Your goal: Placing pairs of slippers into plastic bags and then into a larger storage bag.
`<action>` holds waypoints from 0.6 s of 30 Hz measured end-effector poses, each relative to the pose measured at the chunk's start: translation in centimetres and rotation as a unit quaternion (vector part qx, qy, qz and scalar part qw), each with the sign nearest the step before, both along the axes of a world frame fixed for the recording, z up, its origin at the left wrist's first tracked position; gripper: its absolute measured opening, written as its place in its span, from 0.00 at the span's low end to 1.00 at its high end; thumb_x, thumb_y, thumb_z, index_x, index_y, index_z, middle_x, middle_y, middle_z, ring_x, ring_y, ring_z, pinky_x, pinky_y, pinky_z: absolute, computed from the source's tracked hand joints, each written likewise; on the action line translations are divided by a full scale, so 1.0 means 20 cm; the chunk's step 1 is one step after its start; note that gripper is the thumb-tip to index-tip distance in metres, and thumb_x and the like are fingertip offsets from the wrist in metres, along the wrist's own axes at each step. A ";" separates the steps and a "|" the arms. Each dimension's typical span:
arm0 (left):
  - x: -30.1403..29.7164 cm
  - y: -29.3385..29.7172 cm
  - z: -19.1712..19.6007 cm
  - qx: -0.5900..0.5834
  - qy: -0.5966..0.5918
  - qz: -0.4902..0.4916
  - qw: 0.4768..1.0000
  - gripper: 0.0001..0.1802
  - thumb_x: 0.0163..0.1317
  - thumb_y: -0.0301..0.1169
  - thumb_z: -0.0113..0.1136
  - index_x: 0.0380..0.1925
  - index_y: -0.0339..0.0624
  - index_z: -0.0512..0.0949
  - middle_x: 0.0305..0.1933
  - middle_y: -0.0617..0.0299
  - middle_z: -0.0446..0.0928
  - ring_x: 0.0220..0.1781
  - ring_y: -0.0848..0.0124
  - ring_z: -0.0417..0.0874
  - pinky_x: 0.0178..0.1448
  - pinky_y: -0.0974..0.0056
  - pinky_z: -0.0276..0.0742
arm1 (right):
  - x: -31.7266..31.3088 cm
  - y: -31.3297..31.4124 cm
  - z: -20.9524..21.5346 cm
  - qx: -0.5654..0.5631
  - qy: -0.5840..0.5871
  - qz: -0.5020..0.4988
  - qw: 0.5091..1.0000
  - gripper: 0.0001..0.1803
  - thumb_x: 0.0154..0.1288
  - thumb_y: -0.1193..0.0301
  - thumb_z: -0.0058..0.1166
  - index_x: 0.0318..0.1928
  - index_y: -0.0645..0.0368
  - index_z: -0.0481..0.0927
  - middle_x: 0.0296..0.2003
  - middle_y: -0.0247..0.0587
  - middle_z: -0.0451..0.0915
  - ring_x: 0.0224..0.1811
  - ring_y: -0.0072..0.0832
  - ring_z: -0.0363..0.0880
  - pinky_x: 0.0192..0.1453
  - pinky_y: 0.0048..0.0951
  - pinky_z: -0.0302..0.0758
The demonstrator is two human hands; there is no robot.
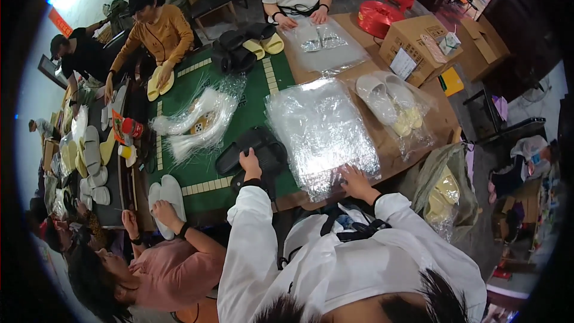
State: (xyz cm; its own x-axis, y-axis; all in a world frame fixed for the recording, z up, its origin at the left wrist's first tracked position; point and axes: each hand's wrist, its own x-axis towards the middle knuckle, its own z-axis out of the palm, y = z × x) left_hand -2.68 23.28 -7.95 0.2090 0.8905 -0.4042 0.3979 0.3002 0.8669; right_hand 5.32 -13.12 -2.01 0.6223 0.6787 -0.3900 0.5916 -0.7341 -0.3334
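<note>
Slippers (268,145), black, on the green tabletop (255,104) beneath the left hand (250,164), upper one with its long axis mostly left to right, strapped end to the right and open heel to the left (direction of its mate harder to make out); thumb on top, other fingers partly hidden, so impossible to tell whether gripping or merely touching. Right hand (354,180) open, fingers spread over the near right corner of the clear plastic bags (323,125), just right of the slippers, long axis running away from the body and slightly leftward.
</note>
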 end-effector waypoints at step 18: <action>0.28 -0.35 0.13 0.255 -0.054 -0.231 0.937 0.13 0.57 0.31 0.53 0.40 0.35 0.73 0.38 0.49 0.73 0.40 0.57 0.75 0.43 0.60 0.71 | 0.05 0.13 -0.08 -0.015 0.043 0.166 0.985 0.34 0.56 0.54 0.49 0.62 0.44 0.56 0.63 0.38 0.56 0.66 0.44 0.50 0.64 0.59 0.43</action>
State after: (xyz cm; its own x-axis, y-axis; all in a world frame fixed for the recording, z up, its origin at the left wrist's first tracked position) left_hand 2.97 16.30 -5.28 0.6345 0.7670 0.0954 0.2848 -0.3468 0.8936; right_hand 6.35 -10.42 -3.62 0.3318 0.8264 -0.4550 0.7709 -0.5155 -0.3740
